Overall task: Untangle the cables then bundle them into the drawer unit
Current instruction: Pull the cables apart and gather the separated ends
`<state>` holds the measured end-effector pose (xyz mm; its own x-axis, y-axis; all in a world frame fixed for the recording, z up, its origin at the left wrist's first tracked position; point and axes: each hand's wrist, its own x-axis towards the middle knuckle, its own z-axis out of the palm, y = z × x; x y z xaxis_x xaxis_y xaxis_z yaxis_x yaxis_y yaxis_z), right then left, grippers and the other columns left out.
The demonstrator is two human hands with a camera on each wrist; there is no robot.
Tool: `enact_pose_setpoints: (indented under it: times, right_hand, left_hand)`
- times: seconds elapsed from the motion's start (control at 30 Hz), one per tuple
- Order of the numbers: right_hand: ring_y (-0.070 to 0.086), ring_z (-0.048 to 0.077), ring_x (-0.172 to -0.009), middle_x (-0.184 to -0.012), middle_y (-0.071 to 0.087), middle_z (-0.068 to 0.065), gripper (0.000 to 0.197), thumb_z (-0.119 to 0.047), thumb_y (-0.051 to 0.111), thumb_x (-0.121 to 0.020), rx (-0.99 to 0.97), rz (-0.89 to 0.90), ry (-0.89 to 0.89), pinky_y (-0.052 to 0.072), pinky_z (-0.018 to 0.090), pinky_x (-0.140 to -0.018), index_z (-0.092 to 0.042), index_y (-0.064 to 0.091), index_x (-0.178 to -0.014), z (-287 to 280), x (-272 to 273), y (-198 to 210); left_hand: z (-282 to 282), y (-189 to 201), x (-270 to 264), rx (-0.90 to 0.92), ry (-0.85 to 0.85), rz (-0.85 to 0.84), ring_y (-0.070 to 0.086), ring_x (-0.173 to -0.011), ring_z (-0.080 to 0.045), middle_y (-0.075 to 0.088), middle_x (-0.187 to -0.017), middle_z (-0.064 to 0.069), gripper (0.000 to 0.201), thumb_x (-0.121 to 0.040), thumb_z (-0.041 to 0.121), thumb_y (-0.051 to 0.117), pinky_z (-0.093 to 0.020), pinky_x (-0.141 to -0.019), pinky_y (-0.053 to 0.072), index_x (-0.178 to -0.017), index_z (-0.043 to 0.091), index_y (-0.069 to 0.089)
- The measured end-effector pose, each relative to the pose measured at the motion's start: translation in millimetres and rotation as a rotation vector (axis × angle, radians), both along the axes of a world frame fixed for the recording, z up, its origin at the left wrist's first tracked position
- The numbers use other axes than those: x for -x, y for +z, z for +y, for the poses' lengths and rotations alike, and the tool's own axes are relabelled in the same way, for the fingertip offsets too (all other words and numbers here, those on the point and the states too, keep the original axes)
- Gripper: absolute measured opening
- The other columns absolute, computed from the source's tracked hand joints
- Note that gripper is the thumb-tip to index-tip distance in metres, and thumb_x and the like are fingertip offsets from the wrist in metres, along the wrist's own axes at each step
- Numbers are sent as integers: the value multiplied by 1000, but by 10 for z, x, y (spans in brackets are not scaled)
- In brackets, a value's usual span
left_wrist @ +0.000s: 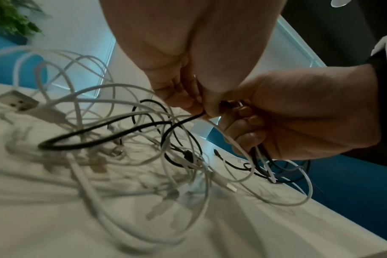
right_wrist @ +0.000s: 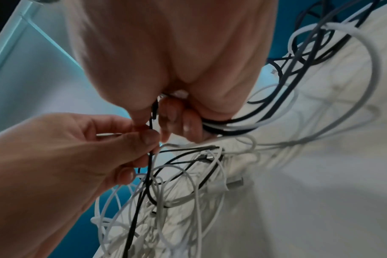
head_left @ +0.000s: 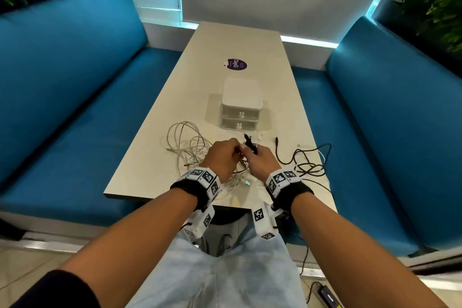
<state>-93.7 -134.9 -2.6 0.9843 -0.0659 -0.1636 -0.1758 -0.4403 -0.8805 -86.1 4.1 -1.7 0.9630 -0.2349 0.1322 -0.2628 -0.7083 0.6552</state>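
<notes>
A tangle of white cables (head_left: 186, 144) lies on the table left of my hands, and loops of black cable (head_left: 308, 161) lie to the right. My left hand (head_left: 232, 152) and right hand (head_left: 248, 156) meet above the tangle. The left hand (right_wrist: 141, 139) pinches one black cable (right_wrist: 150, 162) between thumb and fingers. The right hand (left_wrist: 243, 122) curls round a bunch of black and white cables (right_wrist: 223, 126), with plug ends (head_left: 250, 144) sticking up out of the fist. The white drawer unit (head_left: 241, 107) stands just beyond, both drawers closed.
The beige table (head_left: 237, 40) has a purple round sticker (head_left: 235, 64) behind the drawer unit. Blue benches (head_left: 75, 97) flank both sides. A white USB plug (left_wrist: 18, 102) lies at the tangle's edge. A black cable hangs off the near right table edge (head_left: 306, 252).
</notes>
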Motion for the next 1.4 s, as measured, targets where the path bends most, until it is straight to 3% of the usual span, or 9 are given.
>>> enact_pose_setpoints:
  times: [0.07,0.17,0.33,0.53,0.7,0.87,1.07,1.27,1.4]
  right_hand:
    - [67,20,-87,-95,73,8,30,-34,55,-97,15,-31,16,50,33,-81,-9,70,-103,-22,-5,-40]
    - [67,20,-91,-98,73,7,24,-28,54,-99,28,-53,33,48,32,-83,-12,71,-105,-39,-42,-59]
    - [64,28,-92,-93,71,11,31,-30,48,-100,153,-58,-54,41,30,-76,-12,71,-90,-147,-123,-78]
    - [62,33,-98,-100,70,15,36,-34,46,-101,263,-38,-154,43,33,-79,-8,71,-95,-492,-100,-41]
    - [61,31,-93,-87,65,7,34,-39,54,-97,275,-29,-163,38,30,-73,-9,69,-96,-618,-31,-46]
    - [56,27,-82,-78,60,4,28,-43,64,-90,214,-44,-199,39,31,-72,-17,59,-81,-579,-38,-31]
    - [56,20,-74,-70,61,-4,28,-47,70,-84,134,-94,-211,40,29,-69,-22,60,-74,-491,-24,8]
    - [63,25,-91,-92,72,8,31,-40,56,-95,178,-78,-87,48,37,-85,-15,72,-86,-375,13,10]
    - [61,26,-91,-93,70,9,26,-34,54,-98,204,-49,-75,45,35,-82,-14,68,-89,-429,4,-28]
  left_hand:
    - [-6,-66,-4,69,10,39,65,-82,-24,70,-89,-5,12,-90,20,65,-41,-75,53,-98,11,65]
    - [-17,-144,-3,28,-15,27,63,-84,-23,69,-91,-2,15,-91,25,64,-41,-75,53,-103,18,60]
    - [-16,-162,23,-512,-23,-201,57,-92,-34,65,-93,-11,30,-104,39,38,-38,-73,32,-105,17,58]
    - [108,-162,-124,-674,-23,-227,56,-91,-23,72,-86,5,19,-100,39,44,-41,-85,26,-89,29,55]
    - [98,-144,-81,-670,-39,-244,55,-94,-24,70,-82,4,26,-103,41,39,-41,-87,26,-86,29,57]
    - [126,-182,-37,-685,-54,-216,54,-92,-25,69,-79,3,32,-103,45,35,-41,-84,24,-89,27,58]
    - [125,-163,-2,-679,-88,-218,54,-92,-25,69,-82,3,34,-104,46,33,-41,-86,24,-88,27,57]
    - [87,-181,20,-670,-122,-247,57,-92,-25,71,-86,3,35,-104,45,33,-40,-81,20,-88,26,57]
    - [144,-215,35,-671,-135,-252,58,-93,-24,72,-85,2,35,-103,47,34,-41,-85,23,-92,27,61]
